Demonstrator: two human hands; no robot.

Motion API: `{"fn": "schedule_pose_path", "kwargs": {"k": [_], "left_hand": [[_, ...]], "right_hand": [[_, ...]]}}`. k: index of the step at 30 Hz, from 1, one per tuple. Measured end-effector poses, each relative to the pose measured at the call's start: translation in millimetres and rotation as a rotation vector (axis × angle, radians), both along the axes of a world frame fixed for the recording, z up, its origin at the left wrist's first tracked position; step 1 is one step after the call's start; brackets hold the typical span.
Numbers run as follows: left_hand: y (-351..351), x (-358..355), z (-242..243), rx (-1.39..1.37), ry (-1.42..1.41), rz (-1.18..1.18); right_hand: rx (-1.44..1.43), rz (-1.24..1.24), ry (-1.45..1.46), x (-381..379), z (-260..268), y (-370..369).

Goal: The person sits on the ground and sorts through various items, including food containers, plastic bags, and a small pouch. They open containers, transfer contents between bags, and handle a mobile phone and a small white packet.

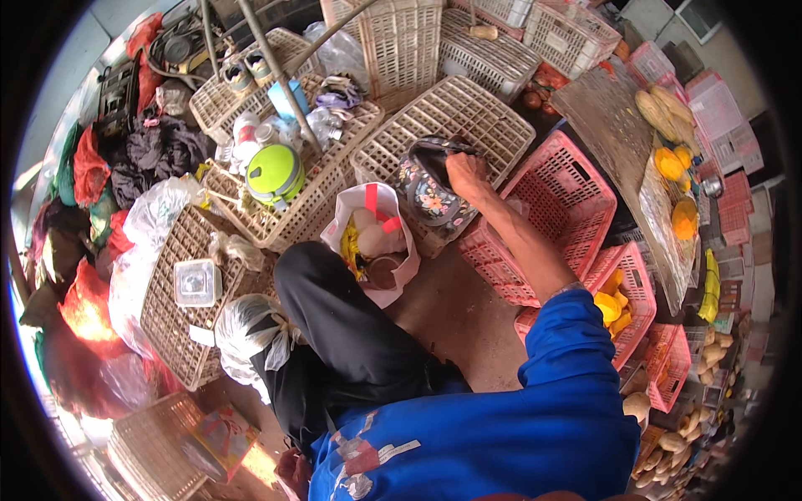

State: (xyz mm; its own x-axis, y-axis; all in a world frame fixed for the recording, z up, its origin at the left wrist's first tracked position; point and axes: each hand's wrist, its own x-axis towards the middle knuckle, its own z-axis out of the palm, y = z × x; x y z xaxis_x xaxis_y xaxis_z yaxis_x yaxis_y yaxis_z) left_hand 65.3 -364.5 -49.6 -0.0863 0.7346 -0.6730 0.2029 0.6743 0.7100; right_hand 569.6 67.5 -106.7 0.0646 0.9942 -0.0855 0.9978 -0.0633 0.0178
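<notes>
My right hand (465, 175) is at the opening of a dark floral-print bag (432, 197) that rests on an upturned plastic crate (451, 116). Its fingers are partly hidden by the bag's edge, so whether they grip it is unclear. My left hand is out of view. Beside the floral bag stands a white tote bag (404, 275) with red handles, holding a yellow packet and pale round things. A lime-green lidded container (274, 174) sits on the crate to the left, near plastic bottles and a light-blue box (288, 99).
Red plastic crates (557, 200) stand to the right, one with cut orange pumpkin pieces (613, 307). Beyond them is a wooden board (604, 119) with squash. A crate at left carries a clear plastic box (197, 283); a white plastic bag (247, 332) hangs near my knee.
</notes>
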Motion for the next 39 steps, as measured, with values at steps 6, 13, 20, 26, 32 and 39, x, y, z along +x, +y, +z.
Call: {"fn": "schedule_pose_path", "kwargs": {"k": [6,13,20,26,32,39], "left_hand": [[131,41,-46,0.003,-0.055,-0.219],[211,88,-46,0.030,-0.081,-0.324],[215,86,-52,0.017,-0.117,-0.293],[173,65,-56,-0.017,-0.196,-0.093],[150,55,-55,-0.039,-0.259,0.059],[85,36,-40,-0.073,-0.551,0.473]], "right_hand": [[0.231,0.281,0.131,-20,5,-17],[0.176,0.154,0.233,-5,-27,-8],[0.090,0.250,0.198,-5,-60,1],[-0.096,0.134,0.252,-18,-40,-6],[-0.087,0.219,0.137,-21,-40,-5],[-0.165,0.195,0.078,-12,-47,2]]}}
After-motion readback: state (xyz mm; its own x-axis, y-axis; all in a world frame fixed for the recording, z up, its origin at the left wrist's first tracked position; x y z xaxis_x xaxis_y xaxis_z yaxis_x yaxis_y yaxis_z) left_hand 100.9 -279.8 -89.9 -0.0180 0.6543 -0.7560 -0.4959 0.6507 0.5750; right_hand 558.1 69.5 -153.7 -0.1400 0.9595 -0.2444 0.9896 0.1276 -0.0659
